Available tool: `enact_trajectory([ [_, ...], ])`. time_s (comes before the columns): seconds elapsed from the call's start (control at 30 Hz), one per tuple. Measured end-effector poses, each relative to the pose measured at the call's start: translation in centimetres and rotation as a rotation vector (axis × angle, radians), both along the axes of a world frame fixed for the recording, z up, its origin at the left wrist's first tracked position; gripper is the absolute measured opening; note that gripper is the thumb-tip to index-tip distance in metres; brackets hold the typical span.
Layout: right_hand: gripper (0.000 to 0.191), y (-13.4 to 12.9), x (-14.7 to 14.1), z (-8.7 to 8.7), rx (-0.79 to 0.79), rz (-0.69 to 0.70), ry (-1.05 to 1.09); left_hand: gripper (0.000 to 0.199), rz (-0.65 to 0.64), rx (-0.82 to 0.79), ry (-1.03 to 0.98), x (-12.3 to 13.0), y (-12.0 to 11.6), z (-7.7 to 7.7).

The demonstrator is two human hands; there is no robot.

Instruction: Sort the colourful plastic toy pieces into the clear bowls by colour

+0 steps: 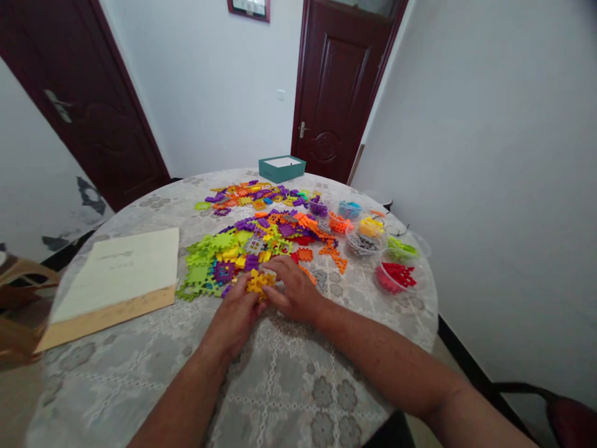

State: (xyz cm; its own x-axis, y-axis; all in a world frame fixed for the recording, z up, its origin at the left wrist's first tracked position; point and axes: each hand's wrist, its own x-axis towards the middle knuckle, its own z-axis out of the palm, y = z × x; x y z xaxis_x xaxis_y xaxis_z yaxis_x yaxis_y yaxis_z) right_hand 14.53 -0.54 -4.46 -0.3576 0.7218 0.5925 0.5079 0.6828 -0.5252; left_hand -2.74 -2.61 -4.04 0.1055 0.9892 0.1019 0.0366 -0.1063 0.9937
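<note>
Head view, with twelve pointing away from the wearer: a yellow toothed piece (259, 284) sat between the two hands above the near half of the counter (107, 386), just short of the heap's front edge. Whether it was one part or several joined could not be told, nor could its long axis. The left hand (239, 303) lay against it from eight o'clock, its grip closed on the piece; the right hand (295, 290) met it from three, thumb and forefinger also pinched on it, so neither was nearer. The left forearm slanted in from seven, the right from four with its fingers curled over the far edge. Beyond, a heap of loose toothed pieces (261, 239) spread from ten to one o'clock. Clear bowls of sorted parts stood between one and three, one with red pieces (395, 277) at three. A cream sheet (130, 261) lay at nine, and a green box (280, 174) stood far off, just past twelve.
</note>
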Motion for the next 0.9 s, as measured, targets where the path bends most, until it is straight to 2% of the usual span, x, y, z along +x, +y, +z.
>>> enact_trajectory([
  [0.13,0.04,0.3,0.1,0.3,-0.251,-0.028,0.113,0.042,-0.07,0.071,0.194,0.4,0.0,0.2],
  [0.27,0.038,1.0,1.2,1.2,-0.517,-0.002,0.107,0.049,-0.042,0.087,0.231,1.0,0.2,-0.2],
  [0.37,0.013,1.1,2.8,3.3,-0.586,0.048,-0.052,0.057,0.037,0.165,0.28,0.9,0.4,-0.8],
  [0.43,0.013,1.0,4.4,5.3,-0.554,0.021,-0.121,0.053,0.091,0.248,0.385,0.6,0.6,-1.2],
  [0.53,0.014,1.2,7.9,8.4,-0.385,-0.174,-0.083,0.035,0.119,0.42,0.581,0.3,0.9,-1.9],
  [0.67,0.013,3.5,15.2,11.4,-0.186,-0.513,-0.12,0.023,0.036,0.58,0.7,0.3,1.3,-2.6],
  [0.8,0.022,7.3,23.6,12.4,-0.225,-0.875,-0.292,0.023,0.031,0.634,0.781,0.4,1.5,-3.1],
  [0.9,0.031,9.8,28.7,12.5,-0.298,-0.949,-0.508,0.022,0.034,0.655,0.84,0.5,1.6,-3.2],
])
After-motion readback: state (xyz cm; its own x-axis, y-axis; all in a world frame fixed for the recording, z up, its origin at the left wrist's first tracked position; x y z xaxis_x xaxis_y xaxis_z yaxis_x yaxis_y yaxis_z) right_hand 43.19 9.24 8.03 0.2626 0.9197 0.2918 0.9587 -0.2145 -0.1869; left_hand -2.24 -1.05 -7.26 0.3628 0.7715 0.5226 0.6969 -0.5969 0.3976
